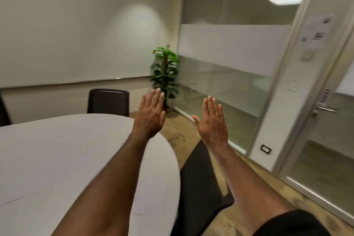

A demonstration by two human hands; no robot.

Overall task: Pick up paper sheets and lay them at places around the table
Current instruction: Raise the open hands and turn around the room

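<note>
Both my arms reach forward with flat, empty hands. My left hand [150, 114] is raised over the far right rim of the round white table [57, 159], fingers straight and together. My right hand [213, 120] is held up past the table's edge, above a dark chair, fingers straight and thumb out. No paper sheet can be made out; faint pale edges on the tabletop near the front left are too blurred to identify.
A dark chair [203, 184] stands by the table's right side under my right arm. Another dark chair [108, 102] sits at the far side. A potted plant [165, 74] fills the corner. Glass partitions and a door [323, 108] line the right.
</note>
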